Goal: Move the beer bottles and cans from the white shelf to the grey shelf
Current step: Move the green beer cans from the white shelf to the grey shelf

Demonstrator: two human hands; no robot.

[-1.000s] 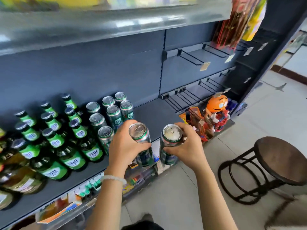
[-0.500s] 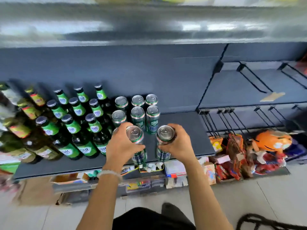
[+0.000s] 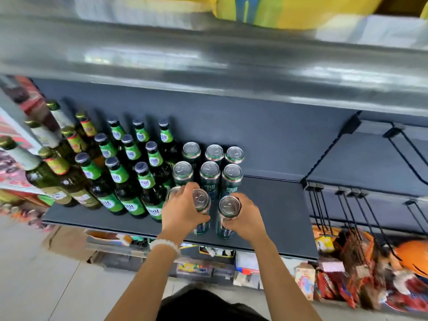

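Each of my hands holds a green beer can upright at the front of the grey shelf point(image 3: 278, 216). My left hand point(image 3: 183, 212) grips one can point(image 3: 201, 201), and my right hand point(image 3: 246, 218) grips the other can point(image 3: 229, 206) beside it. Both cans stand on or just above the shelf board; I cannot tell which. Behind them stand several green cans point(image 3: 209, 171) in rows, with one more can point(image 3: 173, 192) partly hidden by my left hand. Left of the cans are several green-labelled beer bottles point(image 3: 147, 184).
Taller bottles with yellow and white necks point(image 3: 55, 167) stand at the shelf's left end. A metal shelf point(image 3: 208, 66) overhangs above. Black wire hooks point(image 3: 347, 205) and hanging toys point(image 3: 370, 262) are at the right. Boxes of small goods point(image 3: 196, 267) sit below.
The view swung left to face the shelf. Both hands moved the two cans forward and down to the shelf's front, right behind the standing rows of cans.
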